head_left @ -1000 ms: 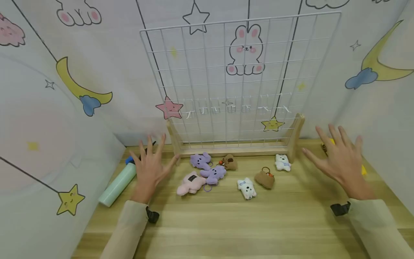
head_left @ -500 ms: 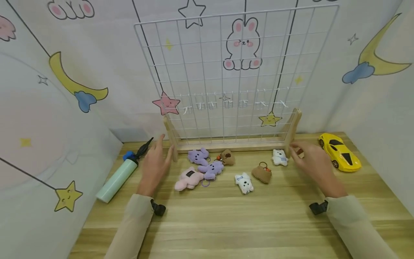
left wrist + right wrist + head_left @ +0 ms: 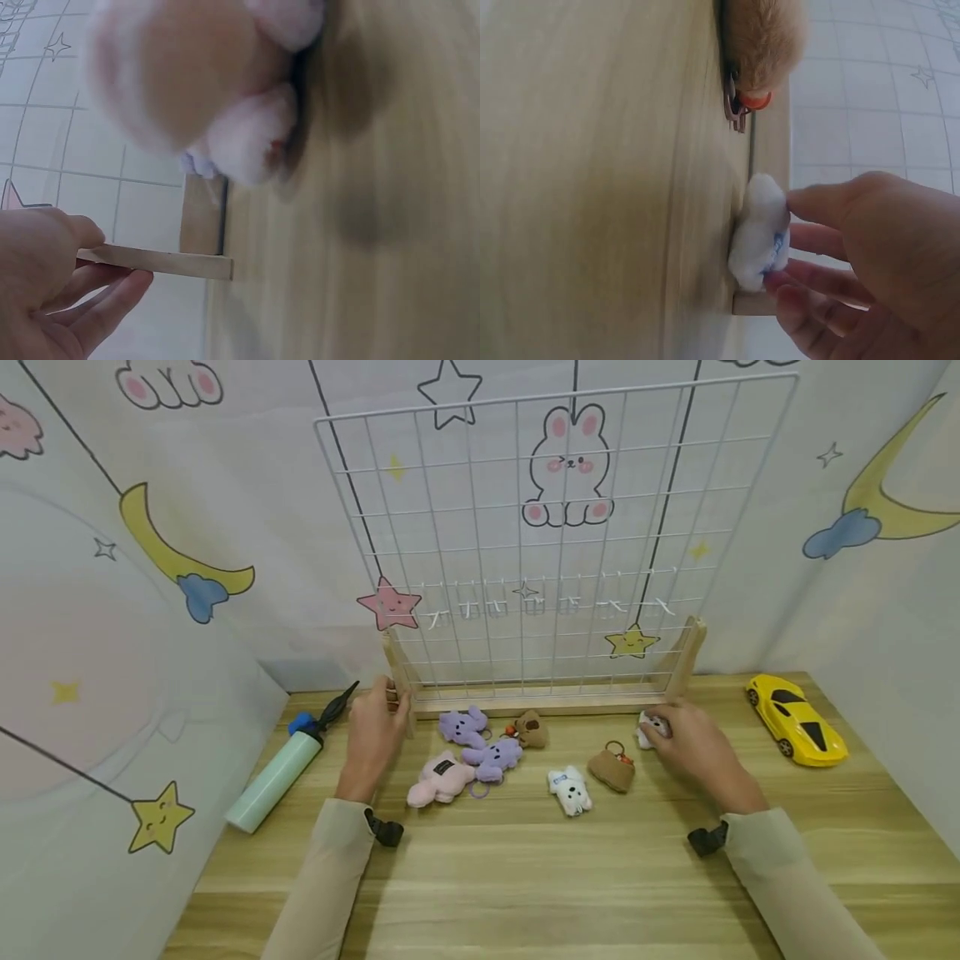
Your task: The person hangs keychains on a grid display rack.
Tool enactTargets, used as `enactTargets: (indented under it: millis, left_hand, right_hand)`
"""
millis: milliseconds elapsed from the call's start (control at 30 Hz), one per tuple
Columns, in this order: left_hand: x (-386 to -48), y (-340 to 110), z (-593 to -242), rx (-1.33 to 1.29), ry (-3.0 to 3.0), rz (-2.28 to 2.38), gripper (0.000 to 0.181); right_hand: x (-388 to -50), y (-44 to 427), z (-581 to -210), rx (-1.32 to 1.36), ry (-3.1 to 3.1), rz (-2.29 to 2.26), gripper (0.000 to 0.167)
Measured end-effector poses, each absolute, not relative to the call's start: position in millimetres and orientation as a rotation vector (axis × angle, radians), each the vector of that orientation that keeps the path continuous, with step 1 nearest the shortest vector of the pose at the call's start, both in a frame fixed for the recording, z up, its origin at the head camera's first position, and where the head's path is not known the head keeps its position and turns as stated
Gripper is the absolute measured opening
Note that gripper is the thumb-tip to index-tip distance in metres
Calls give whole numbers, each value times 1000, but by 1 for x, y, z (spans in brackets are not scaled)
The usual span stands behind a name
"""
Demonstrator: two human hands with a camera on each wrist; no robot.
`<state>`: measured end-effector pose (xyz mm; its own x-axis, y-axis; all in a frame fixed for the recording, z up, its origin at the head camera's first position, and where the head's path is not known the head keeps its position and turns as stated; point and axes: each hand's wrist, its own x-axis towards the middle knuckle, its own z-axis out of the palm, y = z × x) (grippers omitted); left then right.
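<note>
My left hand (image 3: pixel 372 727) pinches the left wooden foot (image 3: pixel 180 263) of the white wire grid rack (image 3: pixel 517 527), thumb on one side and fingers on the other. At the rack's right end, my right hand (image 3: pixel 696 745) holds a small white plush keychain (image 3: pixel 759 232) with a blue mark, between thumb and fingers; it sits on the table and is partly covered in the head view. Between the hands lie a second white plush keychain (image 3: pixel 571 791), brown plush ones (image 3: pixel 612 770) with orange beads, purple ones (image 3: pixel 494 758) and a pink one (image 3: pixel 441 781).
Several small white hooks (image 3: pixel 534 607) hang in a row on the grid. A pale green pump (image 3: pixel 274 781) with a black nozzle lies at the left edge. A yellow toy car (image 3: pixel 797 720) stands at the right. A patterned cloth backdrop rises behind.
Both hands began with fingers spread. The left moved right onto the rack's wooden foot. The right moved left, past the rack's right foot, onto the white plush keychain, uncovering the yellow car.
</note>
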<state>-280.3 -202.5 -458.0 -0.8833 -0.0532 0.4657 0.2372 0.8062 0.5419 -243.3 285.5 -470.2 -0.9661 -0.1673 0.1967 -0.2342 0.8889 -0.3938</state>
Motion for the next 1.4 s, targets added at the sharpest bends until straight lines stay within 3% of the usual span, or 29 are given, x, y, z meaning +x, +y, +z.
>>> enactTargets:
  millis: [267,533,1000,1400]
  left_hand:
    - [-275,-205,-453,-66,-2516,-872,21]
    - [-275,-203,-454,-56,-2491,-875,20]
    - [-279,-198,-456,-64,-2485,-891,19]
    - [-278,-196,-459,-51,-2491,-885,19]
  right_hand:
    - [-246,278,-471,408,-2878,613,19]
    - [-242,278,-466,411,-2955,598,30]
    - [-235,284,-462,130,-3025,653,16]
    - [-243,289,-474,207,-2975,885,15]
